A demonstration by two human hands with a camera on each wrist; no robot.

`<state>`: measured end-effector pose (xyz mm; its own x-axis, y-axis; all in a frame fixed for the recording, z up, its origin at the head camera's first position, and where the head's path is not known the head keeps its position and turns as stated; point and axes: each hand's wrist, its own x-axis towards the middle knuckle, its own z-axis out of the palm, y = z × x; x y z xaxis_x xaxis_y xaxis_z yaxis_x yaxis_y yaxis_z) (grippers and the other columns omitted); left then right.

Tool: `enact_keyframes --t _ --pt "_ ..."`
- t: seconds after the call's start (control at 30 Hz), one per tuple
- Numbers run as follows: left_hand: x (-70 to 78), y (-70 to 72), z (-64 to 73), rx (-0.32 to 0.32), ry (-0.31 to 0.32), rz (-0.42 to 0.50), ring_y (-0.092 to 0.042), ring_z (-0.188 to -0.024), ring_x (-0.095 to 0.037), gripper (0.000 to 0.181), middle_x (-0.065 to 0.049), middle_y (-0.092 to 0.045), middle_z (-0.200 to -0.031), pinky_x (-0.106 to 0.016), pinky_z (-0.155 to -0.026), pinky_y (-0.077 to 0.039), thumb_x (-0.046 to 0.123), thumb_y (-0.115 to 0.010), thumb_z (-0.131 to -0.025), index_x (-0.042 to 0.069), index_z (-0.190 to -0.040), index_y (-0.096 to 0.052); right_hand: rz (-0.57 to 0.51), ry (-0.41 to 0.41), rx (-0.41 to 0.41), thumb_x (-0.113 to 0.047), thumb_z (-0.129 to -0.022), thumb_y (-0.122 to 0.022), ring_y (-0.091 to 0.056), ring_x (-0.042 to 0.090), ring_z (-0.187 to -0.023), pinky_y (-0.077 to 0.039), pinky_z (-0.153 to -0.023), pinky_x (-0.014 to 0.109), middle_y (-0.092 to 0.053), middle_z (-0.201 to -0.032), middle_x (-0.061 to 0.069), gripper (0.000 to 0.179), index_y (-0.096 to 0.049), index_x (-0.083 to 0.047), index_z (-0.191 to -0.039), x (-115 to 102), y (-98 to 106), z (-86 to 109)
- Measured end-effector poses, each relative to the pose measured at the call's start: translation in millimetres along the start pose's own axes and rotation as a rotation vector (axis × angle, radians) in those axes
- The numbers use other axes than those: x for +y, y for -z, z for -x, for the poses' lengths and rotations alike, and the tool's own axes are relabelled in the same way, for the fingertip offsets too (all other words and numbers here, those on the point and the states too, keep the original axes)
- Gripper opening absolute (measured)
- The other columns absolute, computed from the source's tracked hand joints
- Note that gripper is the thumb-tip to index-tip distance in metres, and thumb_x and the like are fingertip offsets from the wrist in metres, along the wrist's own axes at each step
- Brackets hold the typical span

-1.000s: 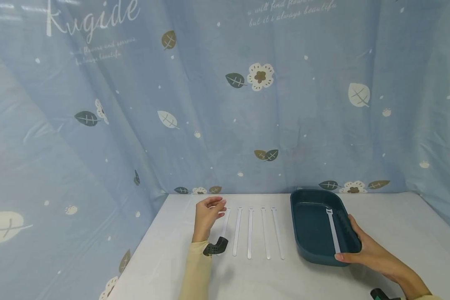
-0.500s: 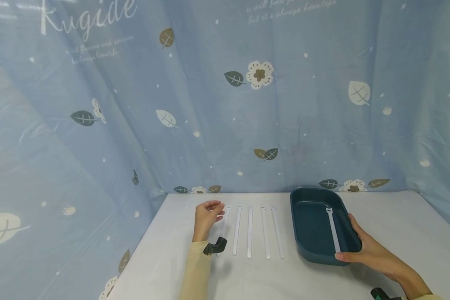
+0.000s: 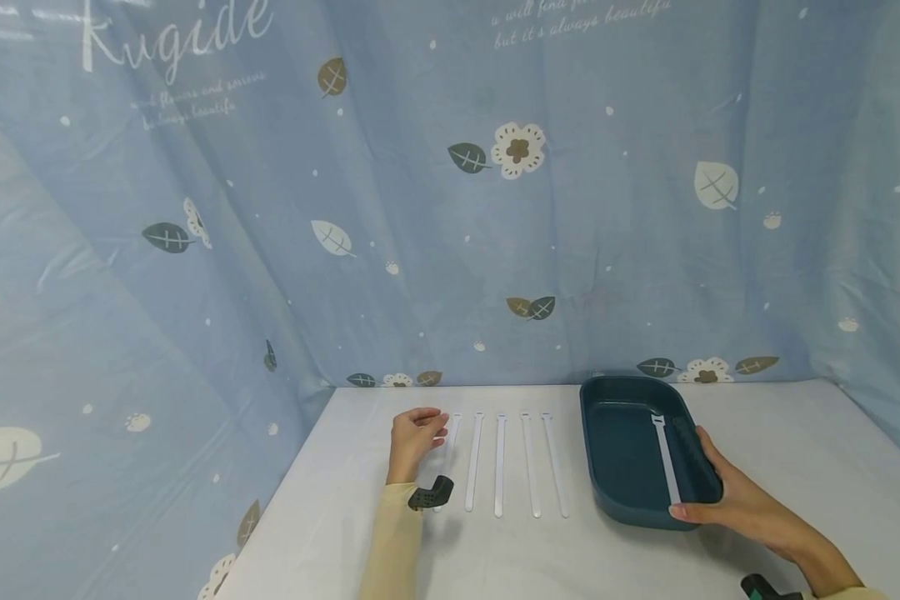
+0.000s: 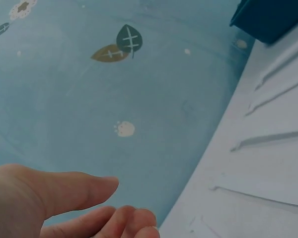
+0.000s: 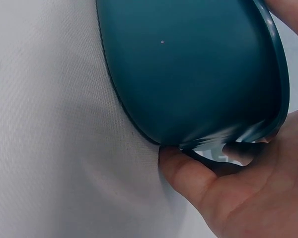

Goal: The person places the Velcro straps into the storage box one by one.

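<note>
My left hand (image 3: 414, 442) hovers over the leftmost white cable strap (image 3: 451, 442), hiding part of it. In the left wrist view, its thumb (image 4: 84, 191) stands apart from the bent fingers (image 4: 124, 220), and nothing shows between them. My right hand (image 3: 750, 508) grips a dark teal tray (image 3: 611, 505) by its right side and near corner, thumb at the front. One white cable strap (image 3: 667, 462) with a slotted head lies lengthwise inside the tray. From the right wrist view, the tray's smooth outer wall (image 5: 188, 69) shows, with fingers around its end.
Several more white cable straps (image 3: 500, 467) lie in a row, heads away from me, between my left hand and the tray. They rest on a white table (image 3: 540, 558). A blue patterned curtain (image 3: 420, 208) hangs behind the table and along its left side.
My left hand has come slightly nearer to me over the leftmost strap. My right hand, the tray and the row of straps have stayed where they were.
</note>
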<state>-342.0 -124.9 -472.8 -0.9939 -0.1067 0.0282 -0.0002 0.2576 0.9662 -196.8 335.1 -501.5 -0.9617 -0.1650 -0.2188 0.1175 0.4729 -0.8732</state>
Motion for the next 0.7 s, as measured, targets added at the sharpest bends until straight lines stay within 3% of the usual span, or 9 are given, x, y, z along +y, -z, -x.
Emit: enact_keyframes --t 0.3,0.7 --pt "-3.5 0.7 -1.3 0.005 -0.002 -0.024 -0.073 -0.073 -0.014 0.026 -0.021 -0.076 -0.099 -0.029 -0.067 -0.066 0.012 -0.076 -0.092 -0.007 -0.110 -0.072 -0.015 -0.006 0.009 -0.031 -0.091 -0.075 0.012 0.069 -0.147 -0.012 -0.106 0.091 0.028 -0.163 0.036 0.129 0.036 -0.015 -0.156 0.3 -1.5 -0.7" --pt "-10.1 -0.9 -1.6 0.027 0.028 -0.086 -0.070 -0.069 -0.012 0.027 -0.020 -0.076 -0.096 -0.025 -0.063 -0.064 0.011 -0.075 -0.091 -0.008 -0.110 -0.071 -0.010 0.008 0.012 -0.030 -0.091 -0.075 0.012 0.069 -0.147 -0.013 -0.105 0.091 0.028 -0.163 0.036 0.128 0.035 -0.014 -0.156 0.1 -1.2 -0.2"
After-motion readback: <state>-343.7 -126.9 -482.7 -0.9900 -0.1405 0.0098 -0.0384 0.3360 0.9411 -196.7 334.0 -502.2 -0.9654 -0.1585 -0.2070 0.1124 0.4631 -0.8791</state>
